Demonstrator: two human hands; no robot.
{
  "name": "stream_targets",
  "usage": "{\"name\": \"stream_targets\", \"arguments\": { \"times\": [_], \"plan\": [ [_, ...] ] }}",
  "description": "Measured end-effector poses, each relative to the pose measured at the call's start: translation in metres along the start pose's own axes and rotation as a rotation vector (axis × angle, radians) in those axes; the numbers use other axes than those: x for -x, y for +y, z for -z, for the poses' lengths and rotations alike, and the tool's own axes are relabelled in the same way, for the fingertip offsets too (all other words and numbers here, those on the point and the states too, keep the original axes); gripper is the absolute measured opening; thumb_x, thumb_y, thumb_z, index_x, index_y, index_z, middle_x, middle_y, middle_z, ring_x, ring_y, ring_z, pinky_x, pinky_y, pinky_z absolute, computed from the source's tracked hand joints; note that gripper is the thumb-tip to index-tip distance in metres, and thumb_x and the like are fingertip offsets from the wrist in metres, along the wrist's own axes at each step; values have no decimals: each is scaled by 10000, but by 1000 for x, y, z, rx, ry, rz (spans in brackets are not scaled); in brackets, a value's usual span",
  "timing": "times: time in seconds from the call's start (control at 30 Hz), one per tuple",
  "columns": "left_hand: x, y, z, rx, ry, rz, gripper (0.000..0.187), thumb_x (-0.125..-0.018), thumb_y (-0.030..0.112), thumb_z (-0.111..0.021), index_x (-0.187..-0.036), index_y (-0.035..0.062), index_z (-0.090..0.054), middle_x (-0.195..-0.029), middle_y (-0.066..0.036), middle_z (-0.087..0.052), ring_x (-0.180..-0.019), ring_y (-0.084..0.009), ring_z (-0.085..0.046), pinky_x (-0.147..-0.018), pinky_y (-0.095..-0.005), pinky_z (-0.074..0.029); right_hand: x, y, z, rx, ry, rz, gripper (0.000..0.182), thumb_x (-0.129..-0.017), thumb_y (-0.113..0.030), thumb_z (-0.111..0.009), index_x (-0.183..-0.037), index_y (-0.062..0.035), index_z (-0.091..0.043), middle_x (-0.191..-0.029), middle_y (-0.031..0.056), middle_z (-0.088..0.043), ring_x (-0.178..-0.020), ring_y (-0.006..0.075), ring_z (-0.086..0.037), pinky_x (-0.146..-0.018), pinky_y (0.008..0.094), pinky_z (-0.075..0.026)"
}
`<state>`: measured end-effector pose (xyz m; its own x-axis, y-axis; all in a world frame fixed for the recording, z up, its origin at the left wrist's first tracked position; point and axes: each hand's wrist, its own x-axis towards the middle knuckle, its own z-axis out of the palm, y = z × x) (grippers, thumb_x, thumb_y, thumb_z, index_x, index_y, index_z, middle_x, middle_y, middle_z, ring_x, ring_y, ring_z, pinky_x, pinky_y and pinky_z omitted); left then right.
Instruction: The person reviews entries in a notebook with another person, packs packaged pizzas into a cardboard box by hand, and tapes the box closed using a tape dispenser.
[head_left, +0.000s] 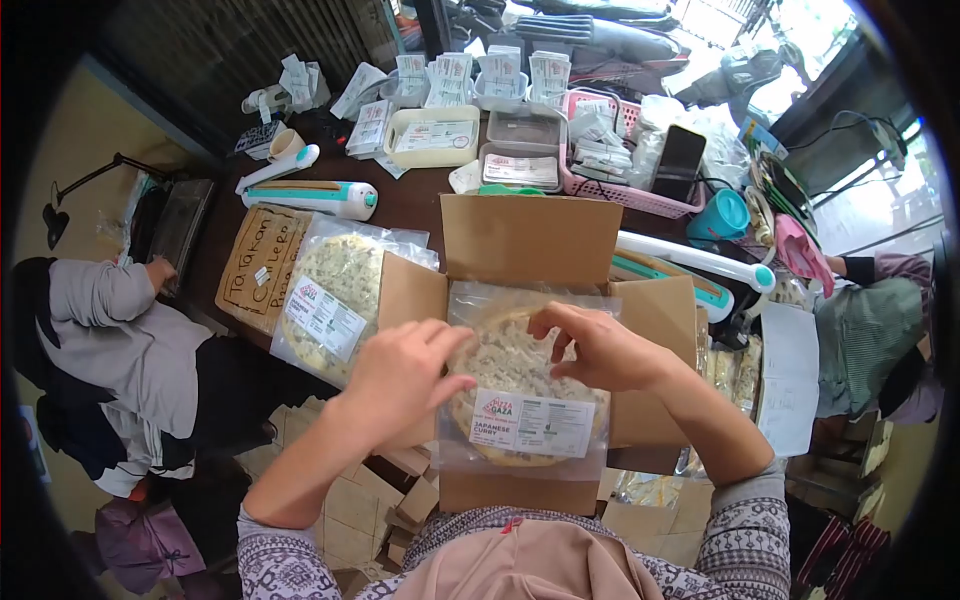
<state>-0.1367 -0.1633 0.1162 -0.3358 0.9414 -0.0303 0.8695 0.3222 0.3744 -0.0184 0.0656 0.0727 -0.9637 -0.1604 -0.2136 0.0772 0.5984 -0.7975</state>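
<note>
A bagged pizza (510,360) lies flat over the open cardboard box (530,240) in front of me. Its white label (532,425) reads Pizza Gaza, Japanese Curry, and faces me. My left hand (408,368) is over the pizza's left edge and the box's left flap, fingers stretched out and thumb apart. Over the pizza's upper right is my right hand (610,345), its fingers bent and apart, fingertips close to the clear bag. Left of the box rests another bagged pizza (335,275) with a similar label.
A lettered cardboard piece (258,265) lies at left near a teal-and-white sealer (315,198). Label tubs (430,140), a pink basket (630,195), a phone (680,160) and a blue cup (720,215) line the back. People sit at left (110,320) and right (870,340).
</note>
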Motion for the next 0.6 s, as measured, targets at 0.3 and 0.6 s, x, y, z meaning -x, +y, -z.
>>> {"name": "stream_targets", "arguments": {
  "times": [0.3, 0.6],
  "plan": [
    [-46, -28, -16, -39, -187, -31, 604, -731, 383, -679, -1181, 23, -498, -1140, -157, -529, -1078, -308, -494, -908, -381, -411, -36, 61, -7, 289, 94, -189, 450, -745, -325, -682, -969, 46, -558, -954, 225, -598, -928, 340, -577, -778, 410, -460],
    [-77, -60, -21, 88, -369, -135, 794, -709, 458, -683, -1286, 4, -382, -1240, -201, -453, -1153, -342, -435, -966, -400, -364, -37, 63, -18, 193, 224, -159, 405, -805, -281, -616, -1038, 45, -555, -952, 248, -600, -946, 365, -563, -813, 423, -436]
  ]
}}
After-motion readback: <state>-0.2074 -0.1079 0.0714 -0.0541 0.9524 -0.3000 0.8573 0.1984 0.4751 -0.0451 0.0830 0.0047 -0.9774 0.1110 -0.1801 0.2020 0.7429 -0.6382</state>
